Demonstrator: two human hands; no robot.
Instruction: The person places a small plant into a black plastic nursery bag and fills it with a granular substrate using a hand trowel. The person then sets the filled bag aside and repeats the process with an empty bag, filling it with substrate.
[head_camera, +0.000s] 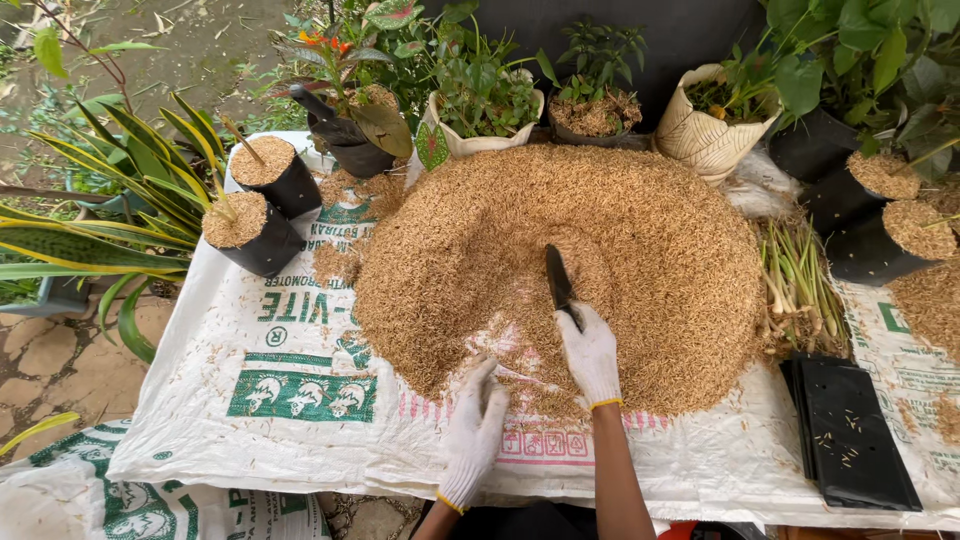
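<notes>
Head view: both gloved hands are seen from above, at the near edge of a heap of husk.
Right hand (590, 355): it is closed around the handle of a black trowel (558, 280), in a white glove with a yellow cuff.
Trowel: the blade is pushed into the husk just beyond the right hand, pointing away from the person.
Left hand (475, 430): it is opened flat, the fingers loosely spread, and laid on the white sack (250, 440) with the fingertips touching the near edge of the heap; nothing is held.
Husk heap (600, 240): a wide, rounded mound of dry golden-brown rice husk is spread on the sack beyond both hands; a shallow hollow is seen around the blade.
Small black bags (265, 205): two are placed far left of the left hand; they are filled to the top with husk, one with a thin stem in it.
Flat black bags (850, 430): a stack of unfilled ones is lying to the right of the right hand, with some husk grains on it.
Filled bags at far right (880, 235): black bags with husk are standing beyond the flat stack.
Pots behind the heap (705, 130): cream pots and dark ones with green plants are lined up well beyond the hands.
Cuttings (795, 280): a bundle of green stalks is lying between the heap and the far right bags.
</notes>
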